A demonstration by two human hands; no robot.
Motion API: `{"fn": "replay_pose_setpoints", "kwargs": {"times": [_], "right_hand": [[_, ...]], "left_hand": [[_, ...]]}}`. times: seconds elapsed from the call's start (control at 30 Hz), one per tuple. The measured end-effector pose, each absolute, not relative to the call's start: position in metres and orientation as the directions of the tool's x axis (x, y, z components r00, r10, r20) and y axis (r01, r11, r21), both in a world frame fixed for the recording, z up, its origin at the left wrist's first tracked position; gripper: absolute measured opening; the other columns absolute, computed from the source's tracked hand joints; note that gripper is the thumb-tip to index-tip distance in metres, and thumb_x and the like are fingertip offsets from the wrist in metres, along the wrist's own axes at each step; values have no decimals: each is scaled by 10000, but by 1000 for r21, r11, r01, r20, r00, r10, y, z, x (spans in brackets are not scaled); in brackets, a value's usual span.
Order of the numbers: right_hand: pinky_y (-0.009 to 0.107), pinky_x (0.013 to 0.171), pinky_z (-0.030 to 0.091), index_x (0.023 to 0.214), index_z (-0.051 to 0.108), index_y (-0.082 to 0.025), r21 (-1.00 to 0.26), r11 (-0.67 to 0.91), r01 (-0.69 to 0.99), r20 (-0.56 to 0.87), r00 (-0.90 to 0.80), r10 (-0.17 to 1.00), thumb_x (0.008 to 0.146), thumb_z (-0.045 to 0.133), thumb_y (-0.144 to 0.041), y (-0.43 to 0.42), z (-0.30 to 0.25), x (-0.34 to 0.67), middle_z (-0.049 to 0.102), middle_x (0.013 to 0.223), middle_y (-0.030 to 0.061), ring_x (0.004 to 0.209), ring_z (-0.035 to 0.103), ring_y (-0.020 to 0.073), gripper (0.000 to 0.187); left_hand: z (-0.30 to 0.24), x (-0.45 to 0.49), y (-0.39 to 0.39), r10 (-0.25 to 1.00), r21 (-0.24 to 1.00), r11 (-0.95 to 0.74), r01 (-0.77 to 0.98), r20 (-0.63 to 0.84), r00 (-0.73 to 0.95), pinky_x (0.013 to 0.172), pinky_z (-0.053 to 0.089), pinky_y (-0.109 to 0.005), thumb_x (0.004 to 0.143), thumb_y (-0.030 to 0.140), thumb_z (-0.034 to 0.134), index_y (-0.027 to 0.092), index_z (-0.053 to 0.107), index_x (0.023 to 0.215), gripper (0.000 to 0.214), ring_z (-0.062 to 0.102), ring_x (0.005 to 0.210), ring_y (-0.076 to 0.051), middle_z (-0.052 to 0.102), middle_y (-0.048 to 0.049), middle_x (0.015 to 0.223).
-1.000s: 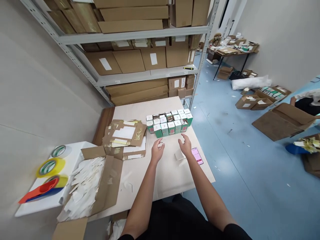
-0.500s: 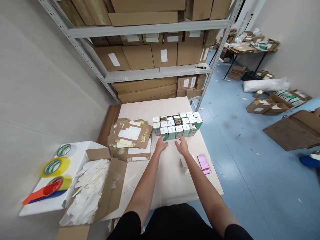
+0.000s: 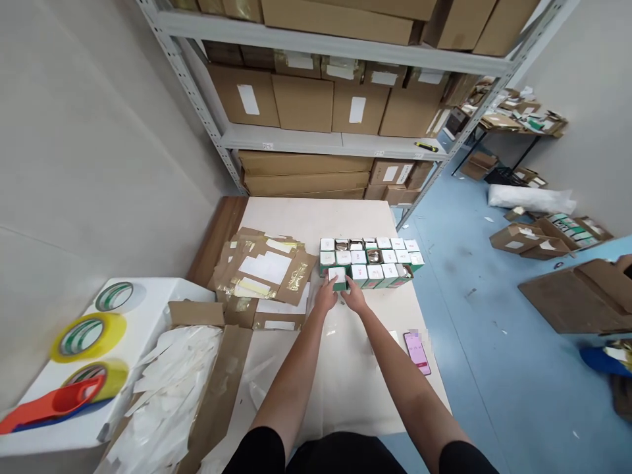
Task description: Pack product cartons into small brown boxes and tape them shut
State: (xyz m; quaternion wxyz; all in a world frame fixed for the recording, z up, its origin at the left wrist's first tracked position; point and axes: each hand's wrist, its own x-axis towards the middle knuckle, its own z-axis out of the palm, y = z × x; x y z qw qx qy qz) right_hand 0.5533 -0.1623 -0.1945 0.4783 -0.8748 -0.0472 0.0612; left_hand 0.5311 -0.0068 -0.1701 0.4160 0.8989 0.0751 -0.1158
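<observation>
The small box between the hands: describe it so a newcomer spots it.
Before the shelving rack stands a pale table, carrying a block of white-topped green boxes. The small box is leftmost in the nearest row. It alone has the left hand and right hand at its sides.

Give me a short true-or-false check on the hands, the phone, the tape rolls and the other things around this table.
1. The left hand and right hand are at either side of one white-topped green box. True.
2. The smartphone lies on the flattened cardboard. False: the smartphone lies on the table, near its right edge.
3. The open carton at the left holds white scraps. True.
4. The tape rolls lie inside the open carton. False: the tape rolls are on a white surface beside it.
5. A yellow-and-black box cutter lies on a metal shelf. True.
</observation>
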Motion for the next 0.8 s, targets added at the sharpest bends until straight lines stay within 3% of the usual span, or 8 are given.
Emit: {"fn": "replay_pose_setpoints", "kwargs": {"times": [0.23,0.37,0.53,0.8], "right_hand": [[525,1055,524,1367,646,-195,-921,-386,-51,-83,994,67,727,516,-267,-140,-211,562,700,1325,120,1162,679,269,657],[501,1017,545,1292,694,-207,-950,-311,-27,-49,997,63,697,513,-282,-142,-202,556,727,1262,105,1116,690,262,626],[455,903,595,1265,703,-213,-945,-328,-15,-44,996,81,713,517,-278,-149,-181,535,735,1213,105,1014,700,257,586],[386,790,612,1243,700,-225,-978,-204,32,16,997,81,708,512,-257,-163,-156,465,763,1084,78,883,718,230,569]], "left_hand": [[-180,530,4,61,900,-374,222,-215,975,1183,432,-433,849,63,584,213,549,1515,684,564,1387,-274,594,-103,1510],[-178,520,1,108,910,-335,245,-221,969,1090,514,-421,863,52,537,178,571,1493,643,666,1245,-268,671,-124,1412],[-160,491,-7,176,899,-370,233,-179,968,997,567,-409,882,116,600,235,611,1453,584,739,1047,-246,756,-82,1257],[-127,427,-24,293,859,-442,258,-134,947,998,571,-393,902,201,628,269,587,1468,571,728,1115,-248,761,-65,1231]]}}
